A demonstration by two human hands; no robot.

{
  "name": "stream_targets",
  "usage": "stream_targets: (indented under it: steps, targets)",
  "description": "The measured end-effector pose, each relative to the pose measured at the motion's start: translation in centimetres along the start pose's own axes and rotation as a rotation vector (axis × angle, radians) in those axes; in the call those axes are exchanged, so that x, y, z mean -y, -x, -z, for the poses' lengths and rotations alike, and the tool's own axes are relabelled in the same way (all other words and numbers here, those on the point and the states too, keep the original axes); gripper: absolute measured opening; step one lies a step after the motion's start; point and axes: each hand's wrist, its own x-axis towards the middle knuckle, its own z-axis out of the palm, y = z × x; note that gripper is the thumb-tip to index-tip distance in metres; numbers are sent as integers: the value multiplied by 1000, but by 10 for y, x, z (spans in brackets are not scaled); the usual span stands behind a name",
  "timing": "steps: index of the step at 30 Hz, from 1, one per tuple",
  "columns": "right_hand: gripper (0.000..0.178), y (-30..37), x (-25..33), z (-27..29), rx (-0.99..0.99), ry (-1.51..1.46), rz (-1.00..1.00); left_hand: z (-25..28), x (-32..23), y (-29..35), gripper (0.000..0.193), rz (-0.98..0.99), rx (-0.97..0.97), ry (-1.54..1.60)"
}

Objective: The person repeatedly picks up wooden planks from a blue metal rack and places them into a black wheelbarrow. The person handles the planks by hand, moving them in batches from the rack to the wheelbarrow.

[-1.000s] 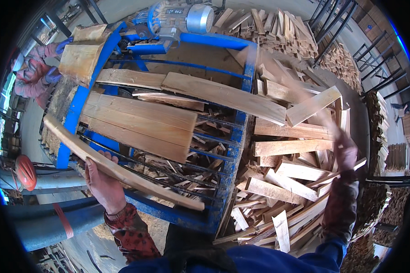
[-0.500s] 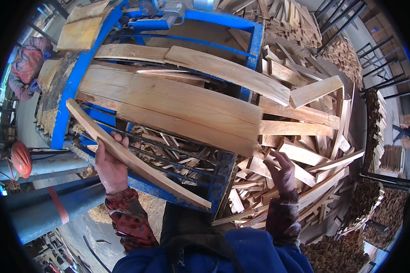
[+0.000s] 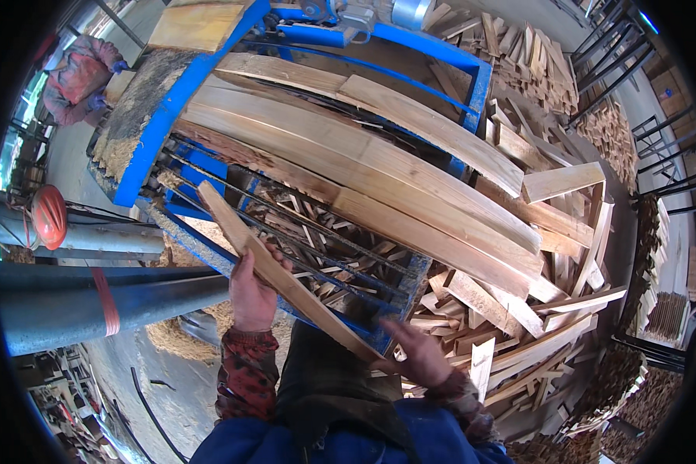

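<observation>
My left hand is closed round a long, narrow wooden strip, fingers over its far edge. The strip slants from the blue frame's left side down toward my body. Close to its near end is my right hand, somewhat blurred, with fingers stretched apart; whether the thumb touches the strip I cannot tell. Beyond the strip, several long boards lie side by side across the blue metal frame, their right ends jutting out over a heap of offcuts.
A co-worker in a reddish sleeve stands at the far left, by the sawdust-covered machine bed. Large blue-grey pipes run along my left, near an orange-red helmet-like object. Stacked wood stands at the right.
My right hand has come left and nearer, from above the offcuts to the strip's near end. The boards on the frame have shifted rightward over the heap. My view has turned somewhat.
</observation>
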Motion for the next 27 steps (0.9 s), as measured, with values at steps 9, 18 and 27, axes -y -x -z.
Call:
stream_targets:
  steps: [9, 18, 27]
  targets:
    - [57, 2, 21, -74, -24, -229, -66, 20, -3, 8, 31, 62, 51, -8]
    - [53, -32, 51, -96, 23, -317, -153, 41, 0, 23, 33, 331, 234, 10]
    - [53, -55, 78, -158, -146, -438, -293, 49, -17, -8, 23, 417, 268, -35]
